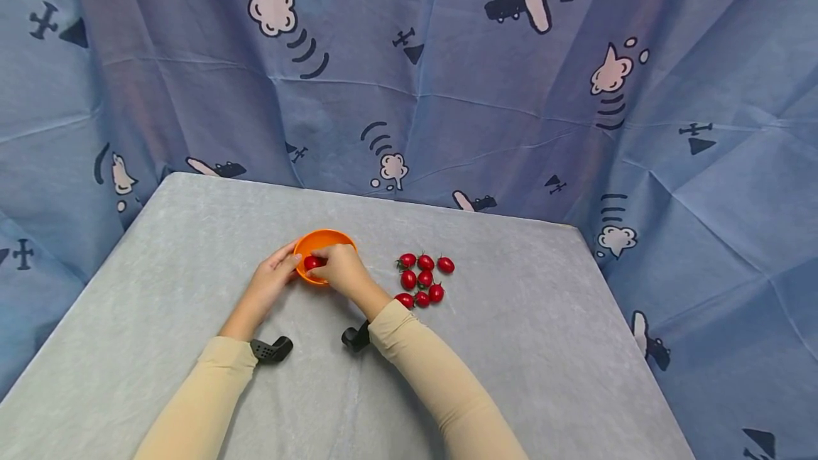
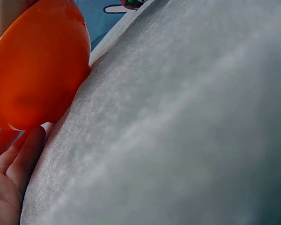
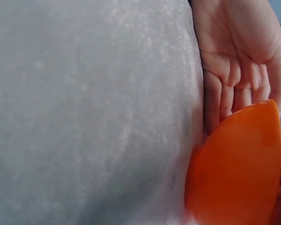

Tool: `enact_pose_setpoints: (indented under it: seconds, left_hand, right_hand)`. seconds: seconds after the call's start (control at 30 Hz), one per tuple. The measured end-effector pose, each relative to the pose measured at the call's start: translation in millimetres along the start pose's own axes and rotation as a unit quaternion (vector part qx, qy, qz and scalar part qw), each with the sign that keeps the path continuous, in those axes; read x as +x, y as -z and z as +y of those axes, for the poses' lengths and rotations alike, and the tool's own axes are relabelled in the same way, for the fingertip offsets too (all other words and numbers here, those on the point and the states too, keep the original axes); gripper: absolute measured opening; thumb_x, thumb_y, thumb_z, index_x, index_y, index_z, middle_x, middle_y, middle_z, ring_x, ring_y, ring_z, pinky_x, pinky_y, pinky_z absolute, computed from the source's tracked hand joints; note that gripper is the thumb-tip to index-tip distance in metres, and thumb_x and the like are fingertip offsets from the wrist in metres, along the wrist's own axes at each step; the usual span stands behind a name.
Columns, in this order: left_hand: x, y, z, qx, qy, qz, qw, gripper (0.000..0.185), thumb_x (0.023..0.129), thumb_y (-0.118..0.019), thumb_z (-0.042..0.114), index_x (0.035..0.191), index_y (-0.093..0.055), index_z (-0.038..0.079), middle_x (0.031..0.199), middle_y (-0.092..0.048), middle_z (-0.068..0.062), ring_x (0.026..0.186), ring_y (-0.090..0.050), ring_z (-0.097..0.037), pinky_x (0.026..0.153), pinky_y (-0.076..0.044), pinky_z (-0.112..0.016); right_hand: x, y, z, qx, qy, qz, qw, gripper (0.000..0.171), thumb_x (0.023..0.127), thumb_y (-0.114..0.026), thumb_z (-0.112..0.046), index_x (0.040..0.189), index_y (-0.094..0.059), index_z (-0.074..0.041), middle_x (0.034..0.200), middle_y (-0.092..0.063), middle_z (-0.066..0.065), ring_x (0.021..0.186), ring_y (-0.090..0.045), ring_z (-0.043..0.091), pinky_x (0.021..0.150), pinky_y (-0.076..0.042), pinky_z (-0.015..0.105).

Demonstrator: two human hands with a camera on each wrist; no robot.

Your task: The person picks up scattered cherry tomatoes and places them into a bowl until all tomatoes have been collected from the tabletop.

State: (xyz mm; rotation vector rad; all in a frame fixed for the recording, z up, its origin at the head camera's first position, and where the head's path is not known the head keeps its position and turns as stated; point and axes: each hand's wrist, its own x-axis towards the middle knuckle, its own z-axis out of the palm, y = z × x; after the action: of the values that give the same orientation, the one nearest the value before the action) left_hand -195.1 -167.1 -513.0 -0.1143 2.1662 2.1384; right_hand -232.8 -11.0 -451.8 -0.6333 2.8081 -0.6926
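Observation:
An orange bowl [image 1: 332,238] [image 2: 37,65] [image 3: 239,164] stands on the grey table [image 1: 511,346]. My left hand [image 1: 276,274] [image 3: 234,56] cups its left side, thumb at the rim and fingers [image 2: 14,164] under the wall. My right hand [image 1: 344,268] reaches over the bowl's near rim and pinches a red cherry tomato [image 1: 312,262] just inside it. Several more cherry tomatoes [image 1: 422,280] with green stems lie in a loose cluster on the cloth, right of the bowl.
A blue cloth backdrop [image 1: 447,91] printed with planes and clouds hangs behind and beside the table. The table's far edge [image 1: 383,197] runs just beyond the bowl. Black wrist cameras [image 1: 271,348] sit on both beige sleeves.

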Motion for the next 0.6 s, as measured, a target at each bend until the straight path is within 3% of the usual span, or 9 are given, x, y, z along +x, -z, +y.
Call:
enact_pose_setpoints:
  seconds: [0.6]
  left_hand:
    - [-0.9, -0.1, 0.7, -0.015, -0.003, 0.000, 0.9999, 0.054, 0.106, -0.047, 0.029, 0.154, -0.035, 0.008, 0.157, -0.039, -0.016, 0.102, -0.053, 0.017, 0.088, -0.047, -0.006]
  right_hand:
    - [1.5, -0.5, 0.1, -0.012, 0.019, -0.009, 1.000, 0.038, 0.087, -0.078, -0.021, 0.122, -0.072, -0.009, 0.119, -0.074, 0.004, 0.113, -0.066, 0.018, 0.101, -0.050, 0.026]
